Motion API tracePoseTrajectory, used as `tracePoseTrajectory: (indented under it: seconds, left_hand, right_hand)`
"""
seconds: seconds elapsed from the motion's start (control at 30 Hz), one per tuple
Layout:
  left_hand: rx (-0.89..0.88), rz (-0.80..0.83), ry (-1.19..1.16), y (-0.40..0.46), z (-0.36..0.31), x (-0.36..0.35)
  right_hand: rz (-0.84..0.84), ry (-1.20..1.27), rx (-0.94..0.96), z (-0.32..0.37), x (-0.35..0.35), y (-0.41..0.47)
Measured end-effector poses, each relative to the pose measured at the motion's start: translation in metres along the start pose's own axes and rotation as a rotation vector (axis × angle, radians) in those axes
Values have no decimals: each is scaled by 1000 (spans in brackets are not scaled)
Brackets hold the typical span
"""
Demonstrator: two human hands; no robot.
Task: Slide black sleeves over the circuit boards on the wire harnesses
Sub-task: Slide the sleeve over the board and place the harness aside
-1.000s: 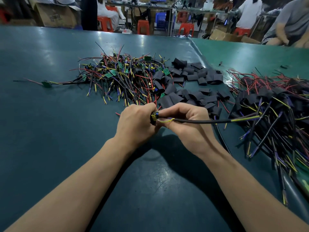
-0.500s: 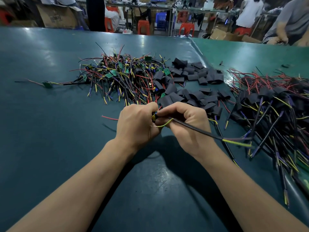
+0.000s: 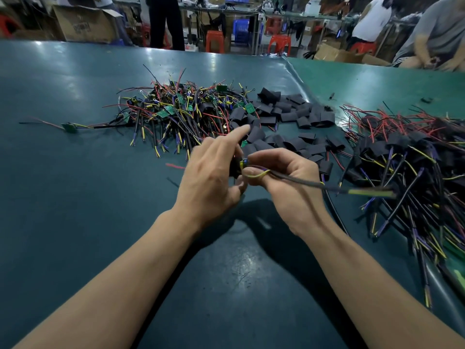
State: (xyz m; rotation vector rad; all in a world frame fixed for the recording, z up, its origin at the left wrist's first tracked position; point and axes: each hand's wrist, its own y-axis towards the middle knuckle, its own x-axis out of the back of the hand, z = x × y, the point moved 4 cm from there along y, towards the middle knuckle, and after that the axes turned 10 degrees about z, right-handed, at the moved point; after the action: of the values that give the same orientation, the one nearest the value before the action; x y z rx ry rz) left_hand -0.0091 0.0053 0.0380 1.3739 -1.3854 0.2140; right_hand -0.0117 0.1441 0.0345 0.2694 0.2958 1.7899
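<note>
Above the teal table top (image 3: 75, 197), my right hand (image 3: 289, 187) pinches a black-jacketed wire harness (image 3: 302, 181) with yellow and purple leads. My left hand (image 3: 211, 177) grips a black sleeve (image 3: 235, 168) at its board end, forefinger stretched out. Beyond lie loose black sleeves (image 3: 289, 114), a tangle of bare green-board harnesses (image 3: 176, 112) left, sleeved harnesses (image 3: 415, 159) right.
</note>
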Motion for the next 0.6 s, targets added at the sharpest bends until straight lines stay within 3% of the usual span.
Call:
tracePoseTrajectory:
  seconds: [0.1, 0.2, 0.6]
  left_hand:
    - [180, -10, 93, -1, 16, 2]
    - [253, 23, 120, -2, 20, 0]
    - [202, -38, 154, -2, 12, 0]
  right_hand:
    - [-19, 164, -70, -2, 2, 1]
    - [-5, 241, -164, -9, -5, -2]
    - [4, 175, -141, -5, -10, -4]
